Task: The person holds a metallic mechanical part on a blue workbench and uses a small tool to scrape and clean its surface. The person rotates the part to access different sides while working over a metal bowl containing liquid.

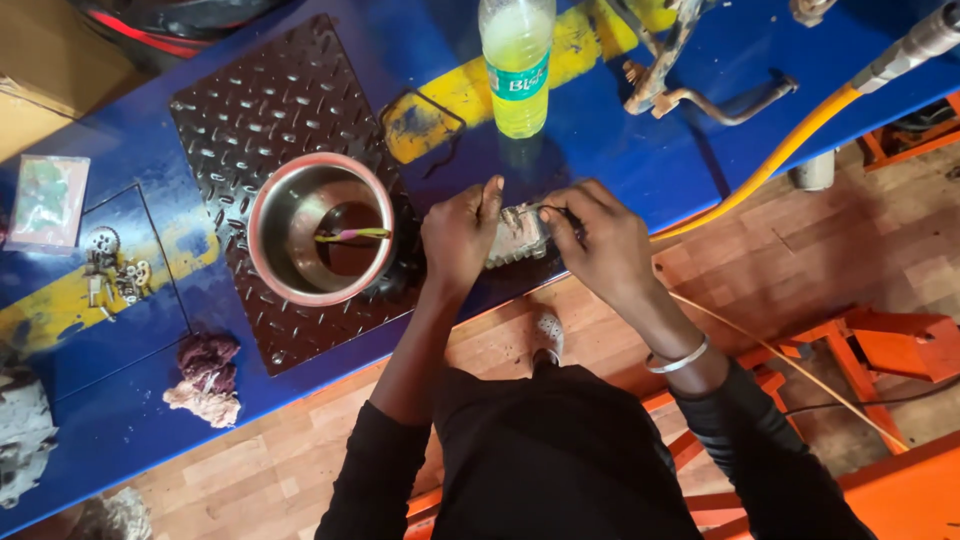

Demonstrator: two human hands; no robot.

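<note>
My left hand [459, 238] and my right hand [598, 240] both grip a small grey metal engine part [518, 236] with ribbed sides, held just above the near edge of the blue workbench [620, 150]. The left hand clasps its left end. The fingertips of the right hand pinch at the part's top right. A silver bangle circles my right wrist. Most of the part is hidden by my fingers.
A steel bowl [318, 230] holding dark liquid and a toothbrush stands on a dark chequer plate [270, 110] to the left. A bottle of yellow-green drink [517, 65] stands behind my hands. Rusty metal parts [680, 70], a yellow hose [790, 150], rags [205, 378] and small hardware [110, 272] lie around.
</note>
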